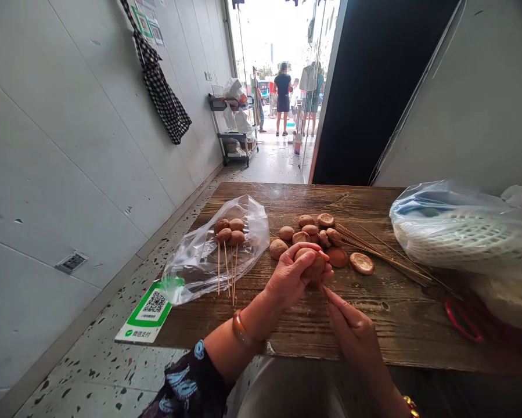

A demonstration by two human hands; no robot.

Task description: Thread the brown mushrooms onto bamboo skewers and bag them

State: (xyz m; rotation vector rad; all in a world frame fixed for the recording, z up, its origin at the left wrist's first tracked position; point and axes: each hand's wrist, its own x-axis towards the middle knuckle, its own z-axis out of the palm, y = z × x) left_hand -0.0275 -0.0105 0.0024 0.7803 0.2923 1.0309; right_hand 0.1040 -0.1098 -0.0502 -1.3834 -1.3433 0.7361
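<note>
- One rounded, matte brown mushroom cap sits just below the centre of the frame, held above the dark, grained wooden table.
- The left hand grasps this cap, its fingers curled round the far side and its thumb laid over the near side.
- The right hand, lower and further right in the frame, pinches a slim brown stick whose upper end meets the cap's lower side; how deep the tip goes is hidden.
- The step in hand looks like pushing the stick into the cap.
- By my reading, the next move calls for a firm left grip and a straight, gradual push from the right — a slanted one could split the cap or bring the point out by the left fingers.
- Loose brown mushroom caps, a few with pale-rimmed undersides up, lie clustered just beyond the hands; a fanned bundle of thin tan sticks stretches from them toward the right.
- Left of centre, four brown caps on sticks rest at a clear, crumpled plastic bag — inside or on top, I cannot tell.
- A green-and-white printed QR card lies at lower left.
</note>
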